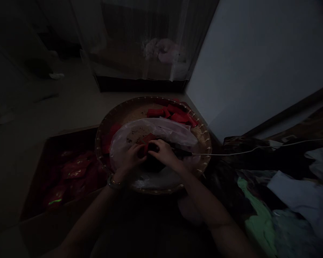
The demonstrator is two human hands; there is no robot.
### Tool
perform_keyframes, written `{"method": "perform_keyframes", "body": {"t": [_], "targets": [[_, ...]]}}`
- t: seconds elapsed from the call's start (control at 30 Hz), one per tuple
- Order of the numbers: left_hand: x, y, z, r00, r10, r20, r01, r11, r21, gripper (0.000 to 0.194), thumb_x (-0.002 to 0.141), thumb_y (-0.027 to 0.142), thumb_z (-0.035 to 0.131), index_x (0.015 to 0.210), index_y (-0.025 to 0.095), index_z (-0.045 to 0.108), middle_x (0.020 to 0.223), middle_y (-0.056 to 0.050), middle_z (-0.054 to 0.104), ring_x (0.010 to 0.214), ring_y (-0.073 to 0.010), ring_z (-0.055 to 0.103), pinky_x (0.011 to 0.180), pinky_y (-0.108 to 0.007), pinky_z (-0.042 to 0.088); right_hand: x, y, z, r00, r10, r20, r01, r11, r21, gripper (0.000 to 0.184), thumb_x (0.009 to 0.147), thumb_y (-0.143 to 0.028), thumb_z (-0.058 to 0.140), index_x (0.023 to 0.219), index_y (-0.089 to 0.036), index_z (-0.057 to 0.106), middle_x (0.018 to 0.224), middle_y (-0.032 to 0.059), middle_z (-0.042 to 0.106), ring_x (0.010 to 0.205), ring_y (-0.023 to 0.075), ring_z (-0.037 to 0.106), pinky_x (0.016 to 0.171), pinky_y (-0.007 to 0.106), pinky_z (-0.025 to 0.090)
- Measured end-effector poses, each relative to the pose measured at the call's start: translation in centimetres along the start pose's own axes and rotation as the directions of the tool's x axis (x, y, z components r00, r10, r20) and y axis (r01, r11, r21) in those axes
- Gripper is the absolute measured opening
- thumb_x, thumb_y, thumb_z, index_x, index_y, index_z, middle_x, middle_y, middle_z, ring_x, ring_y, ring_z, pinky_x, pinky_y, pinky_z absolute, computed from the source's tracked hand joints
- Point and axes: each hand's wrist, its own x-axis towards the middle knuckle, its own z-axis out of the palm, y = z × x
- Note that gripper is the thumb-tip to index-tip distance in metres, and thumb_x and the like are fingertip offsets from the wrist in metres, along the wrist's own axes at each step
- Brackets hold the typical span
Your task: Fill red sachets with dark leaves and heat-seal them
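Observation:
Both hands work close together over a round woven bamboo tray [207,143]. My left hand [134,156], with a bracelet or watch at its wrist, pinches a small red packet [149,138]. From the other side my right hand [163,152] grips the same packet, its thumb and fingers curled together. Beneath them, a translucent plastic sheet or bag [164,126] is spread in the tray, with dark loose bits [133,134] on it. Beside my right hand lies a black-handled corded tool [185,153]; its working end is hidden. Dim light obscures the packet's details.
Several glossy red packets [179,116] lie at the tray's far right. A cardboard box [43,157] of red packages stands left of the tray. A white cord [234,154] runs right, above piled clothes [261,222]. A white panel [258,64] rises at right.

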Motion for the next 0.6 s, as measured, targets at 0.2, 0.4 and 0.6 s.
{"method": "perform_keyframes", "body": {"t": [0.2, 0.4, 0.6], "targets": [[0.2, 1.3, -0.4, 0.994, 0.011, 0.111, -0.016, 0.999, 0.046, 0.038, 0.071, 0.03, 0.072, 0.106, 0.02, 0.064, 0.099, -0.007, 0.064, 0.091, -0.021, 0.061, 0.079, -0.033, 0.051, -0.3, 0.9, 0.7, 0.999, 0.039, 0.011, -0.04, 0.997, 0.071, 0.022, 0.074, -0.011, 0.058, 0.091, -0.019, 0.069, 0.089, 0.0019, 0.07, 0.078, 0.0144, 0.064, 0.076, 0.027, 0.049], [0.3, 3.0, -0.9, 0.989, -0.009, 0.146, 0.002, 0.999, 0.052, 0.027, 0.073, 0.035, 0.071, 0.095, 0.019, 0.064, 0.095, -0.005, 0.067, 0.084, -0.019, 0.062, 0.075, -0.03, 0.05, -0.8, 2.5, -0.3, 0.979, 0.202, 0.039, -0.205, 0.947, 0.246, 0.016, 0.073, -0.019, 0.059, 0.085, -0.017, 0.07, 0.077, 0.001, 0.069, 0.056, 0.0119, 0.062, 0.06, 0.025, 0.05], [0.0, 2.6, -0.4, 0.98, -0.047, 0.194, 0.028, 0.995, 0.098, 0.024, 0.072, 0.032, 0.069, 0.092, 0.021, 0.063, 0.082, -0.002, 0.069, 0.07, -0.0175, 0.062, 0.063, -0.026, 0.048, -0.8, 1.9, -0.3, 0.993, 0.095, -0.069, -0.082, 0.981, 0.173, 0.029, 0.074, -0.03, 0.068, 0.1, -0.018, 0.067, 0.094, 0.0047, 0.067, 0.072, 0.0137, 0.063, 0.067, 0.026, 0.051]]}}
